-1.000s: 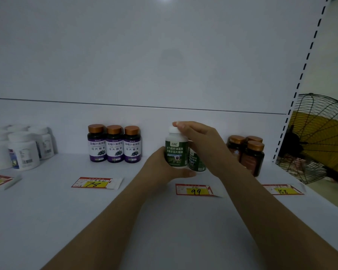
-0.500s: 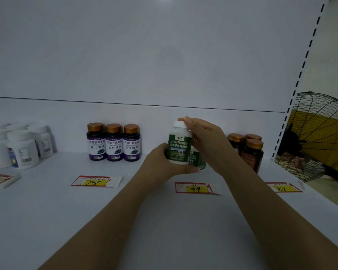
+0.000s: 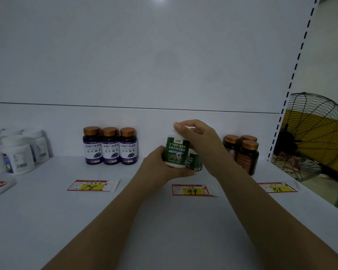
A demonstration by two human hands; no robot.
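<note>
My single wide-angle head camera faces forward and slightly down, close to the white shelf (image 3: 174,230). My left hand (image 3: 160,168) and right hand (image 3: 201,143), holding the green bottle (image 3: 177,152), fall mid-frame.

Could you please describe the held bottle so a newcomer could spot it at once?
On the white shelf, look behind the 99 tag, between purple bottles and brown bottles. The bottle is white with a green label. Unlike its neighbours, it is held: left hand at its base, right hand on its cap.
</note>
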